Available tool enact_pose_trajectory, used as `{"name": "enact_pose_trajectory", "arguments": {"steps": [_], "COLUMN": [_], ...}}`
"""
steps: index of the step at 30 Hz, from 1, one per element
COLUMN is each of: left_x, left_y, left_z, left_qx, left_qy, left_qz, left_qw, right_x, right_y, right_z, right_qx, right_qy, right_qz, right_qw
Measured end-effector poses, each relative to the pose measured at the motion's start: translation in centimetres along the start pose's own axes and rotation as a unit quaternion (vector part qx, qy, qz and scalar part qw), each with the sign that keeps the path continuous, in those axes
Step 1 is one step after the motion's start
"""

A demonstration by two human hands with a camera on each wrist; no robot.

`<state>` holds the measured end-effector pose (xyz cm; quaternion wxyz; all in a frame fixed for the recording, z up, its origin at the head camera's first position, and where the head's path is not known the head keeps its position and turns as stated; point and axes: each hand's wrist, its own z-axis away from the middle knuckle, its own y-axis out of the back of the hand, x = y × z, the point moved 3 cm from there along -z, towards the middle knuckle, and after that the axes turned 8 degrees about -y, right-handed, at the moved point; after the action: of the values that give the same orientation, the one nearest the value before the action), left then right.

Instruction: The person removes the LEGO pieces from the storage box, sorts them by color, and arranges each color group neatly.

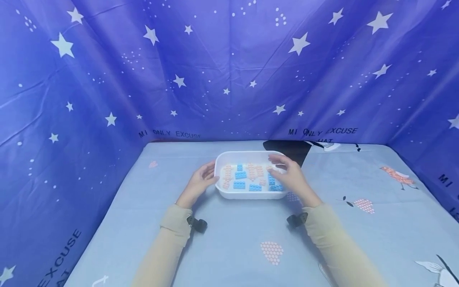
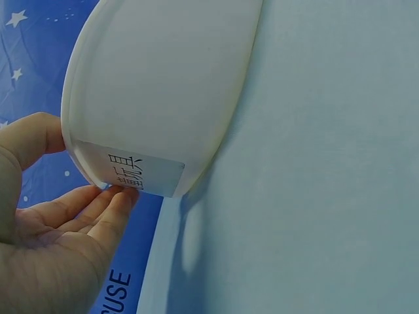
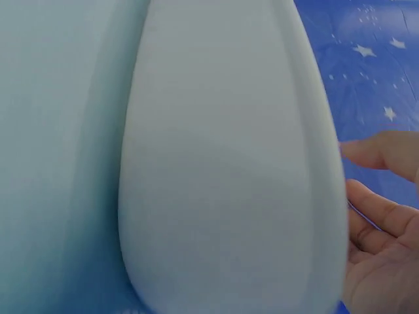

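Observation:
A white plastic box (image 1: 247,195) stands on the cloth, with pale pink and blue building blocks (image 1: 239,185) lying in it. At its left end, my left hand (image 1: 199,179) holds the box; the left wrist view shows the thumb (image 2: 42,137) at the rim and fingertips (image 2: 118,203) against the label (image 2: 134,170). Over the box's right end is my right hand (image 1: 292,175), fingers loosely bent above the blocks, with nothing visible between them. In the right wrist view the box wall partly hides that hand's fingers (image 3: 376,209).
A light blue patterned cloth (image 1: 222,247) covers the table. Behind and at both sides hangs a blue-purple curtain (image 1: 229,59) with white stars. Dark wrist cameras (image 1: 198,225) sit at both cuffs.

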<state>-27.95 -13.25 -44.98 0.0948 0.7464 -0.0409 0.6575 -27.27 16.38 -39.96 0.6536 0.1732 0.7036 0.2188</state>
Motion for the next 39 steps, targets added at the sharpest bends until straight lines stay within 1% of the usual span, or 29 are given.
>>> {"name": "enact_pose_trajectory", "arguments": {"steps": [3,6,11,15,19,21,26,29,33,39], "left_x": [0.0,-0.1,-0.3,-0.3,-0.5,-0.5,-0.4,-0.2,-0.1,0.0], "left_y": [0.0,-0.3,-0.8,-0.7,-0.6,-0.5,-0.3,-0.1,0.1,0.2], "left_z": [0.0,-0.2,-0.3,-0.2,-0.3,-0.3,-0.2,-0.1,-0.1,-0.1], "left_qx": [-0.002,-0.007,-0.014,-0.018,-0.017,-0.016,-0.007,-0.003,-0.006,-0.008], "left_qy": [0.000,0.002,-0.001,-0.007,-0.009,-0.009,-0.002,-0.004,-0.009,-0.009], "left_qz": [-0.001,0.000,0.000,0.004,0.007,0.007,0.003,0.004,0.003,0.003], "left_qw": [1.0000,1.0000,0.9999,0.9998,0.9998,0.9998,1.0000,1.0000,0.9999,0.9999], "right_x": [-0.2,-0.3,-0.4,-0.8,-1.1,-1.2,-1.7,-2.0,-2.3,-2.8], "right_y": [-1.1,-2.0,-2.9,-3.7,-4.7,-5.2,-6.3,-6.8,-7.3,-8.0], "right_z": [-0.4,-0.7,-0.7,-0.9,-1.2,-1.4,-1.7,-1.9,-2.3,-2.6], "right_qx": [-0.015,-0.021,-0.027,-0.038,-0.052,-0.060,-0.094,-0.115,-0.132,-0.148], "right_qy": [0.019,0.029,0.039,0.053,0.050,0.043,0.028,0.024,0.036,0.051], "right_qz": [-0.001,-0.010,-0.007,-0.006,0.010,0.018,0.030,0.051,0.077,0.089], "right_qw": [1.000,0.999,0.999,0.998,0.997,0.997,0.995,0.992,0.988,0.984]}}
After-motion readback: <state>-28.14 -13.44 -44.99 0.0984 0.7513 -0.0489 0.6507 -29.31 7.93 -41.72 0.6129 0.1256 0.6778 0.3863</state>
